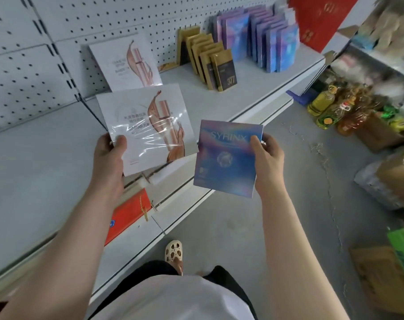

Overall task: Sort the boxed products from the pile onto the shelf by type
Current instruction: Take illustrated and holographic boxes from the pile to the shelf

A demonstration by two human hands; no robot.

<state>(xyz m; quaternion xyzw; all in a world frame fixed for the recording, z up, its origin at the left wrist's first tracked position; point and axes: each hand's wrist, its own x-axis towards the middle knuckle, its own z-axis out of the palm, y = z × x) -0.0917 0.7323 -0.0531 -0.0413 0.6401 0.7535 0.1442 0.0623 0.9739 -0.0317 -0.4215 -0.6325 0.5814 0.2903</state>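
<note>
Two boxes held: left hand (109, 155) grips white box (148, 128), tilted; right hand (267, 158) pinches blue box (226, 158), face up.

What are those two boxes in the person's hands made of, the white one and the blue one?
White box: seemingly cardboard wrapped in clear plastic film, judging by the bright wrinkled glare streaks. Blue box: likely cardboard with an iridescent, holographic print; its colours shift from blue to pink and purple, and no film wrinkles show.

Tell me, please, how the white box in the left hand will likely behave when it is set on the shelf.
The white box looks flat and stiff, probably light, since the left hand holds it by one edge. Its glossy wrap may be slippery. Stood upright, it could tip unless leaned like the matching box.
</note>
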